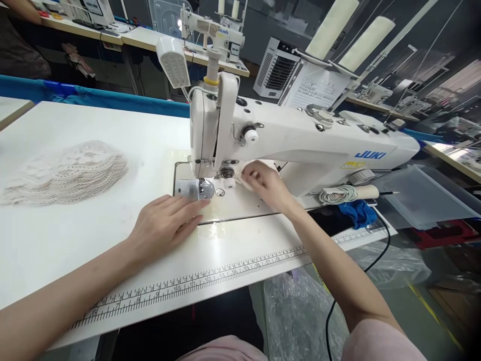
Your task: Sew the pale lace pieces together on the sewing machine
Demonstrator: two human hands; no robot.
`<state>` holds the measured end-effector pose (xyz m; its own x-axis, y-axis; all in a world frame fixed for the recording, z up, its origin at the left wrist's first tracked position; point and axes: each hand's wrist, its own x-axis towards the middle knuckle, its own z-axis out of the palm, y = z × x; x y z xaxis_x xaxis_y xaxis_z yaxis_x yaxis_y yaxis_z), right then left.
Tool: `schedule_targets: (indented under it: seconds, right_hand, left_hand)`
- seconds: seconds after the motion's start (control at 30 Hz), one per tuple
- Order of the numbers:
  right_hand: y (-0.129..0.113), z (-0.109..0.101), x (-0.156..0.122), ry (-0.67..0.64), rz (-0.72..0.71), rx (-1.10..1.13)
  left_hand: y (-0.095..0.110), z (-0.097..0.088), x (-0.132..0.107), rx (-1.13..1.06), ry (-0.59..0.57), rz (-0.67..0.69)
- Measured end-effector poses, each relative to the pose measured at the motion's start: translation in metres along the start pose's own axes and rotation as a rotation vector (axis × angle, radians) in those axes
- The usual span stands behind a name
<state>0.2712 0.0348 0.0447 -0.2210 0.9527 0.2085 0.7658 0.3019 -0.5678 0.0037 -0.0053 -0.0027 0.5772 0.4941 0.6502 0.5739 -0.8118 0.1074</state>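
Note:
My left hand point(165, 220) lies flat on the white table, its fingers stretched out beside the needle plate point(188, 189) of the sewing machine point(293, 135). It holds nothing I can see. Under the machine's arm, my right hand point(268, 185) is raised to the right of the needle area, slightly blurred, its fingers curled towards the thumb. A small pale lacy scrap point(238, 179) shows by its fingertips; whether they grip it is hidden. The needle and presser foot point(203, 186) stand between the two hands. No cloth shows under the foot.
A fanned stack of cream lace pieces point(75, 173) lies on the table at left. A printed ruler point(203, 281) runs along the front edge. At right are a coiled cord point(338, 195), a blue cloth point(358, 214) and a clear bin point(424, 195). Another person's arm point(20, 10) shows far left.

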Motion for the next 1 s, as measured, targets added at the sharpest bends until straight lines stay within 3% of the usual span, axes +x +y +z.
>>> schedule_targets:
  seconds: [0.07, 0.17, 0.27, 0.33, 0.43, 0.57, 0.9, 1.0]
  right_hand:
    - [-0.016, 0.007, -0.019, -0.195, -0.06, 0.277]
    - [-0.039, 0.021, -0.045, -0.403, 0.052, 0.79]
    - [-0.048, 0.03, -0.062, -0.417, 0.281, 1.189]
    - [-0.045, 0.033, -0.069, -0.369, 0.429, 1.315]
    - [-0.036, 0.034, -0.073, -0.323, 0.533, 1.345]
    - [-0.032, 0.034, -0.073, -0.298, 0.561, 1.34]
    - [-0.038, 0.036, -0.068, -0.365, 0.444, 1.243]
    - [-0.049, 0.031, -0.065, -0.314, 0.311, 1.136]
  left_hand:
    - [0.004, 0.001, 0.0, -0.082, -0.049, -0.053]
    - [0.005, -0.001, 0.001, -0.386, -0.184, -0.199]
    - [-0.001, -0.006, 0.004, -0.787, -0.333, -0.433]
    - [-0.006, -0.009, 0.008, -0.998, -0.416, -0.617]
    - [-0.01, -0.012, 0.012, -1.191, -0.395, -0.791]
    - [-0.008, -0.011, 0.013, -1.201, -0.381, -0.872]
    - [-0.009, -0.012, 0.013, -1.21, -0.284, -0.848]
    - [-0.012, -0.015, 0.011, -1.272, -0.28, -0.796]
